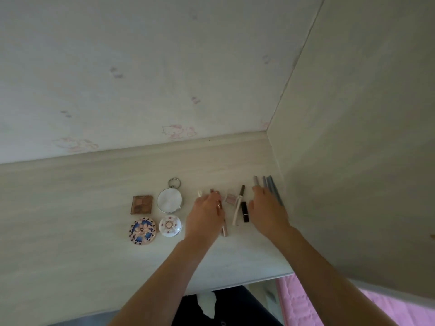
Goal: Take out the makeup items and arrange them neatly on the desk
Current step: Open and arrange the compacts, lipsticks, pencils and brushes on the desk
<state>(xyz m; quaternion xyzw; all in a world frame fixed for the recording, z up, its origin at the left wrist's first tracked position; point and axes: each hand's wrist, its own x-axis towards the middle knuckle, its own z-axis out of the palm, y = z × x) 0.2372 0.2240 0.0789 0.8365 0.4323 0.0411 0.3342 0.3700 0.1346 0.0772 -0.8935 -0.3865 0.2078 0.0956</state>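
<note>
Makeup items lie in a row on the pale desk [70, 208]. At the left are a brown eyeshadow palette [142, 204], a round silver mirror compact [169, 200], a blue-and-pink round compact [142, 230] and a white round compact [170, 225]. My left hand [207, 212] lies over several slim pinkish tubes [224, 228], its fingers curled on them. In the middle are a small pink palette [229, 198], a white wand [237, 211] and a black lipstick [245, 211]. My right hand [268, 208] rests flat over several grey-blue pencils [273, 187].
A wall with faint pink cartoon prints rises behind the desk. A pale side panel [353, 161] stands close to the right of the pencils. The desk's front edge [235, 282] runs below my arms, with pink fabric [296, 300] beyond.
</note>
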